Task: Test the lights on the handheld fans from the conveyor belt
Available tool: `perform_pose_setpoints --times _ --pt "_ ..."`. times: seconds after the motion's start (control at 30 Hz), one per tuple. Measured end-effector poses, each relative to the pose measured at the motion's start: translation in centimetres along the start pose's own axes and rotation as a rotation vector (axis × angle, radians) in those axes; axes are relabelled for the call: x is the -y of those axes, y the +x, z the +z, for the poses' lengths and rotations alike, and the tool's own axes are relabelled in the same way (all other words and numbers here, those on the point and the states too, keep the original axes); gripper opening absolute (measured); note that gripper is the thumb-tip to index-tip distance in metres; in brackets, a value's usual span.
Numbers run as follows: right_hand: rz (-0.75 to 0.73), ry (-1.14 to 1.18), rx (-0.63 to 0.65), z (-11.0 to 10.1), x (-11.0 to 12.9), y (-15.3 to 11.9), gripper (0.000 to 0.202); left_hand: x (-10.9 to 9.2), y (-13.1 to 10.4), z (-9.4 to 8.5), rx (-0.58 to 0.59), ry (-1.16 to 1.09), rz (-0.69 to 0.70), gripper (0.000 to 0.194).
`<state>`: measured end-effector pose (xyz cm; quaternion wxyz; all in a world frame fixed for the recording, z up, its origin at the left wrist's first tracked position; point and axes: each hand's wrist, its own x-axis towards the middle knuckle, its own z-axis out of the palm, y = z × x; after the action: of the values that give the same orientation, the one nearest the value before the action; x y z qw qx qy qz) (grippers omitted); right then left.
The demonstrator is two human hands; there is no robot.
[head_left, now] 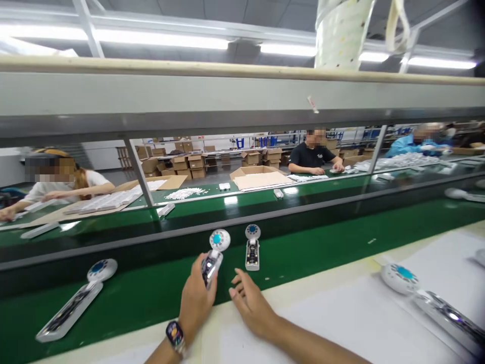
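My left hand (pixel 199 290), with a watch on its wrist, grips the handle of a white device (pixel 220 239) that has a round head with a blue centre and exposed electronics. Just right of it, my right hand (pixel 252 303) holds nothing, its fingers apart and slightly curled. Beyond its fingertips a similar device (pixel 252 253) lies on the green belt (pixel 310 253), not touched. Another device (pixel 71 308) rests on the belt at the left. On the white worktop at the right lies one more (pixel 435 298), with a small light lit in its handle.
A metal shelf beam (pixel 227 96) crosses above the belt, with upright posts below it. Across the line, people sit at work: one at the left, one in black (pixel 312 157) and one in blue. Near them are cardboard boxes (pixel 261 177) and small white parts (pixel 185 193).
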<state>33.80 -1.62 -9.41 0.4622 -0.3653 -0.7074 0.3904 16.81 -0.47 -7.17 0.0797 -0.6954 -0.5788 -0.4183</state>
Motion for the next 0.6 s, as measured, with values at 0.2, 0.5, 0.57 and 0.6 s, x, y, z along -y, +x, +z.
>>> perform_pose_setpoints --times 0.2,0.5,0.57,0.6 --pt "0.084 0.547 0.004 0.4 0.6 1.3 0.049 -4.1 -3.1 1.1 0.071 -0.133 0.243 0.047" --pt "0.373 0.821 -0.199 -0.7 1.3 2.2 0.056 -3.4 -1.8 1.3 0.181 -0.384 -0.116 0.053" --pt "0.417 0.857 -0.12 -0.8 1.6 2.0 0.059 -2.5 -1.1 1.3 0.198 -0.428 -0.215 0.056" --pt "0.435 0.868 -0.054 -0.8 1.7 1.8 0.062 -2.2 -0.8 1.2 0.205 -0.46 -0.247 0.058"
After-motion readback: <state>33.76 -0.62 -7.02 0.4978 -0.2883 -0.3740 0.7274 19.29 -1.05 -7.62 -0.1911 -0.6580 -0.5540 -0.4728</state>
